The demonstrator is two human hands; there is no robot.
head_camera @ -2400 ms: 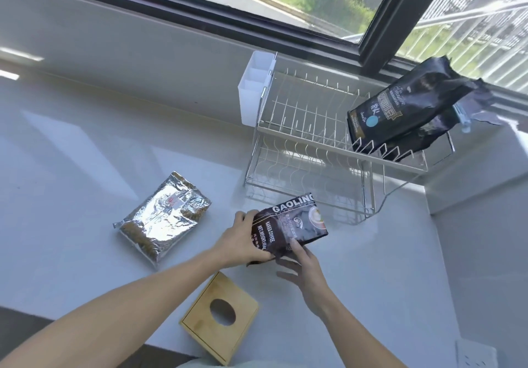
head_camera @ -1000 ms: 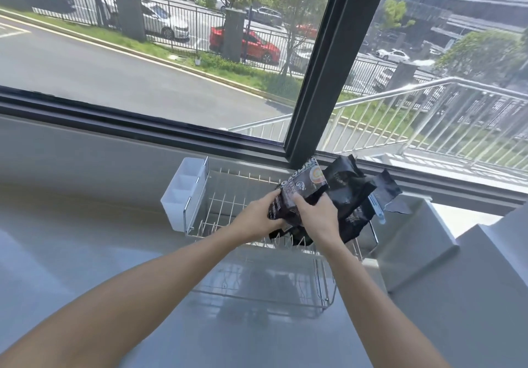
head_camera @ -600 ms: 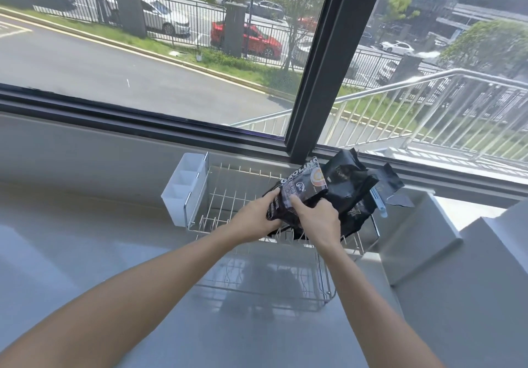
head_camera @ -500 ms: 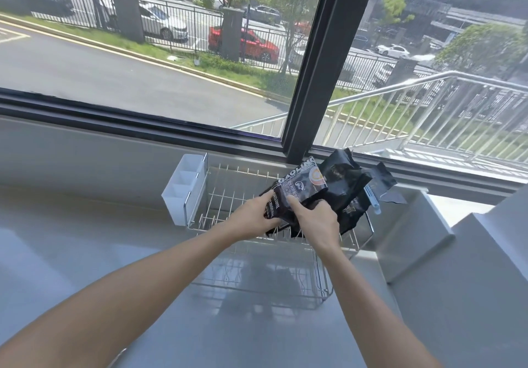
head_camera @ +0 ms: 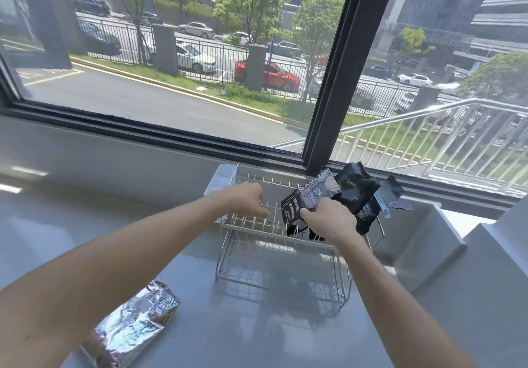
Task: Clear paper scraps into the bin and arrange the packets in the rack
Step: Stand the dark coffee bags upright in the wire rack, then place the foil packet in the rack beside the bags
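Observation:
A two-tier wire rack (head_camera: 251, 226) stands on the white counter under the window. A dark brown coffee packet (head_camera: 310, 199) stands tilted in the upper tier, and my right hand (head_camera: 328, 219) grips its lower edge. Behind it lean two black packets (head_camera: 357, 189) at the rack's right end. My left hand (head_camera: 247, 199) hovers over the left half of the upper tier, fingers loosely curled, holding nothing. A silver foil packet (head_camera: 134, 322) lies flat on the counter at the lower left, partly under my left forearm.
A white plastic cutlery holder (head_camera: 221, 180) hangs on the rack's left end. The window sill and black frame (head_camera: 323, 127) run right behind the rack. A raised white ledge (head_camera: 428, 239) bounds the counter on the right.
My left hand has let go of the brown packet and moved left over the rack. My right hand still holds the packet in the upper tier. The view tilted, bringing the foil packet in.

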